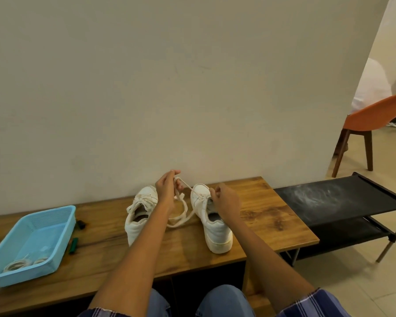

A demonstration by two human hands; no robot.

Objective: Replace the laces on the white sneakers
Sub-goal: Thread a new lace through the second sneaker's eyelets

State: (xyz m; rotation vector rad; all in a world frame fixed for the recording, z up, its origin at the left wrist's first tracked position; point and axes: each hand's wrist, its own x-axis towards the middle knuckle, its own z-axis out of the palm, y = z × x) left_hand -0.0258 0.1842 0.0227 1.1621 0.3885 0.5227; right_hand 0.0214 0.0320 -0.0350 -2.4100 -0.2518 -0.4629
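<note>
Near the bench's [272, 216] back edge, a limp, light lace [181, 219] is being pinched by the left hand [167, 191]; the right hand [226, 202] is closed at the right sneaker's [215, 229] eyelets.

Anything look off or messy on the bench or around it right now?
Mostly tidy. The black rack beside the bench carries a whitish, dusty smear on its top shelf. Two green pieces lie loose on the wood by the blue basket. A lace trails between the sneakers, which is expected mid-job.
</note>
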